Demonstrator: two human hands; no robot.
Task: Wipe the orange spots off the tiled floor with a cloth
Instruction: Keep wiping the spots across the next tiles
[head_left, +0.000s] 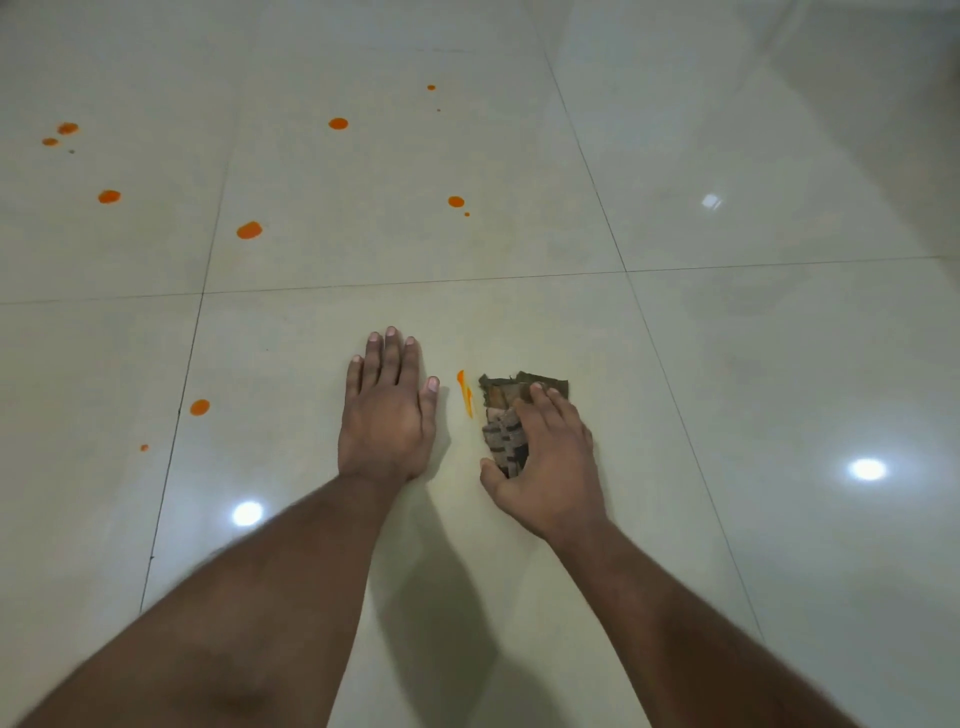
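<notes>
Glossy pale tile floor (675, 156), ceiling lights reflected in it. Cloth (506, 415) sits lower centre of frame, small patterned rag, soft and limp (will bunch, so press it flat under the palm rather than pinch an edge). Right hand (545, 467) lies on it, fingers spread and curled over its right side, thumb at its near edge. Left hand (387, 410) flat on bare tile just left, fingers together, holding nothing. Orange streak (466, 393) lies between the hands, just beside the cloth's left edge. Spots (249, 230) scattered upper left and upper centre, well apart from the cloth; one (199, 407) at mid left.
</notes>
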